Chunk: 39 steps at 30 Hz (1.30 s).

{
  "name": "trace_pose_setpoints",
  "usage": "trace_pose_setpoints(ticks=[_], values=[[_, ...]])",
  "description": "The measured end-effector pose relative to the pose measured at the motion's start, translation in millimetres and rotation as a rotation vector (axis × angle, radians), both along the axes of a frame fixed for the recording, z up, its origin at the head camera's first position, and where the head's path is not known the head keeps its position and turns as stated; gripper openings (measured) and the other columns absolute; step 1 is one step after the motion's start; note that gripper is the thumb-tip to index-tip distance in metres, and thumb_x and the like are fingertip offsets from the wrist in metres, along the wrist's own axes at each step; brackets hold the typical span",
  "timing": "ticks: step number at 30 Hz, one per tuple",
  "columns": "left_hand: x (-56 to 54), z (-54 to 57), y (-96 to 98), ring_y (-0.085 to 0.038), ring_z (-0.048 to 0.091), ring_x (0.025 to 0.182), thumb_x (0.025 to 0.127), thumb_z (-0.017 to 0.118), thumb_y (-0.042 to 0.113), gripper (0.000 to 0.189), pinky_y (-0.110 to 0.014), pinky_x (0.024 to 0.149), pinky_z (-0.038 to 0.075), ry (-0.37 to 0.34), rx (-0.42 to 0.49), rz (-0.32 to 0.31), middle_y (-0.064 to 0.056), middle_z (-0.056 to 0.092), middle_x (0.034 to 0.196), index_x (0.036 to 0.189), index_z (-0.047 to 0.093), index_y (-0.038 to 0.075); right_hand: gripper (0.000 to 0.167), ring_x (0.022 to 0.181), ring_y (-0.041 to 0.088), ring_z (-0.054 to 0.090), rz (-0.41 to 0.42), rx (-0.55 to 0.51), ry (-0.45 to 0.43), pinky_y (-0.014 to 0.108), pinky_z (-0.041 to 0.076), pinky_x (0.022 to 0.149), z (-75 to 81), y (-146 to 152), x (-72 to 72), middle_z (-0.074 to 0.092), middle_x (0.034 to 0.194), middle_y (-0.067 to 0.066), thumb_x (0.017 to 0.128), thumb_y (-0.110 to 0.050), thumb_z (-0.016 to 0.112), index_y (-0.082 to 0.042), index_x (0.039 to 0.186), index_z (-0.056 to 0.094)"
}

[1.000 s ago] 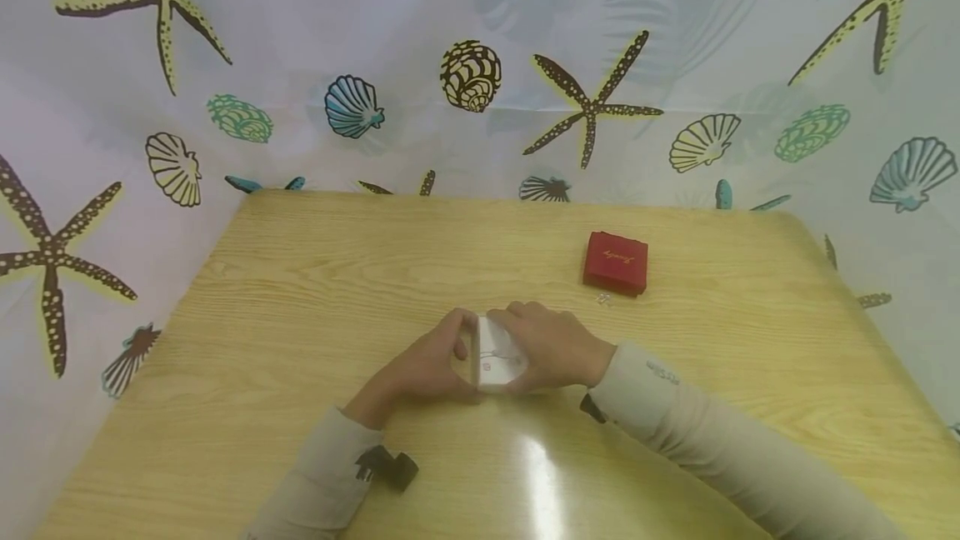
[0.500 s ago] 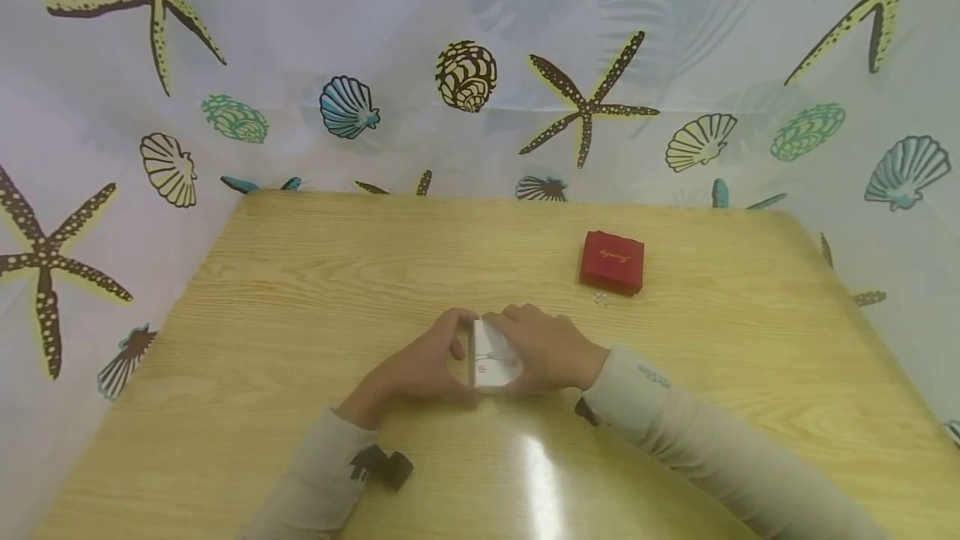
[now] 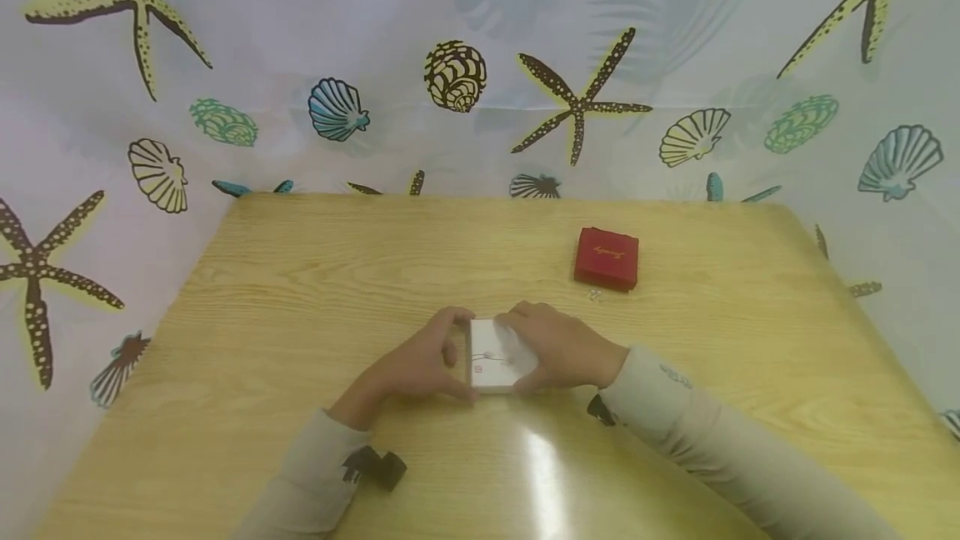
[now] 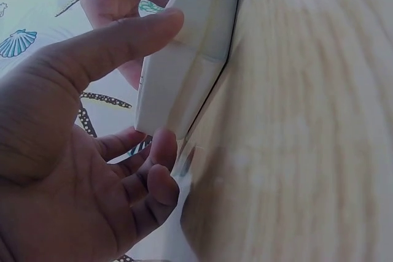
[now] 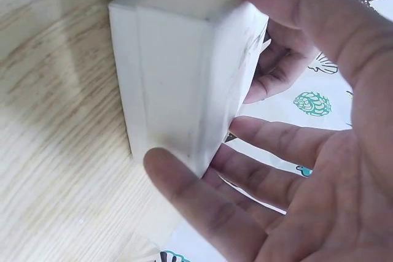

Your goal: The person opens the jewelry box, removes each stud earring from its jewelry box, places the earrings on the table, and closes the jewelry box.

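Observation:
A small white lidded box (image 3: 489, 348) with a fine line drawing and a red mark on top sits on the table between both hands. My left hand (image 3: 422, 363) holds its left end, thumb at the near side and fingers at the far side. From the right, my right hand (image 3: 568, 348) grips the box the same way and covers part of its top. The seam between lid and base shows along the box wall (image 4: 175, 84) in the left wrist view. In the right wrist view the white end (image 5: 172, 72) stands between thumb and forefinger.
A red box (image 3: 607, 258) with gold lettering lies farther back on the right. Small shiny pieces (image 3: 595, 295) lie just in front of it. The wooden table (image 3: 360, 257) ends at a curtain (image 3: 412, 132) printed with shells and starfish.
My right hand has shifted slightly to the right along the white box, so more of its top shows. The left hand keeps its place at the left end. The head view has shifted a little.

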State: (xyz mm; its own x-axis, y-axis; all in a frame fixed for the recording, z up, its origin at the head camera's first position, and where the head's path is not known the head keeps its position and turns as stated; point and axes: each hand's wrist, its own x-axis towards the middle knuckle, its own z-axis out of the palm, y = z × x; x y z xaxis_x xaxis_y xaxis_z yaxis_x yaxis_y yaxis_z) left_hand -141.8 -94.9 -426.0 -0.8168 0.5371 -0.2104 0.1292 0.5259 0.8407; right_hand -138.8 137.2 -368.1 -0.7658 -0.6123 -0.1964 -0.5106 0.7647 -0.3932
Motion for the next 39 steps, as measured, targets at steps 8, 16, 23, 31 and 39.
trace_pose_setpoints(ticks=[8,16,23,31,39], values=[[-3.0,2.3,1.8,-0.017,0.050,0.077,0.066,0.092,0.018,0.100,-0.027,0.064,0.044,0.013,-0.019,0.004,-0.009,0.054,0.096,0.147,0.035,0.008,0.082,0.098,0.018,0.053,-0.006,-0.027,-0.014,0.028,0.049,0.076,-1.9,2,-1.2,0.060,0.127,0.012,0.069,-0.026,0.089,-0.004,0.139,0.053],[-19.7,7.0,12.8,-0.017,0.050,0.074,0.066,0.092,0.017,0.097,-0.027,0.062,0.045,0.023,-0.065,-0.011,-0.010,0.056,0.101,0.146,0.037,0.007,0.080,0.095,0.018,0.053,0.020,-0.001,0.004,0.027,0.048,0.076,-5.3,12,-19.6,0.060,0.124,0.014,0.069,-0.025,0.088,-0.002,0.137,0.054],[-48.2,8.8,24.9,-0.014,0.051,0.067,0.066,0.093,0.019,0.098,-0.026,0.060,0.046,0.022,-0.086,-0.050,-0.013,0.047,0.141,0.145,0.037,0.007,0.080,0.098,0.020,0.055,-0.013,0.024,-0.017,0.031,0.051,0.083,3.0,20,-37.8,0.060,0.125,0.015,0.072,-0.025,0.087,-0.001,0.139,0.052],[-82.8,6.0,42.6,-0.026,0.056,0.111,0.065,0.094,0.018,0.095,-0.042,0.104,0.047,0.020,-0.105,-0.044,-0.015,0.047,0.141,0.142,0.039,0.006,0.076,0.103,0.023,0.056,-0.005,0.041,-0.027,0.037,0.052,0.091,5.0,30,-66.6,0.061,0.128,0.015,0.075,-0.023,0.086,0.000,0.139,0.052],[-111.5,11.6,57.3,-0.031,0.047,0.131,0.067,0.090,0.011,0.093,-0.046,0.120,0.031,-0.030,-0.073,-0.014,-0.014,0.046,0.143,0.143,0.036,0.006,0.076,0.105,0.023,0.055,-0.030,0.106,-0.038,0.037,0.050,0.094,6.7,37,-97.4,0.060,0.131,0.014,0.078,-0.023,0.085,0.000,0.142,0.050]])
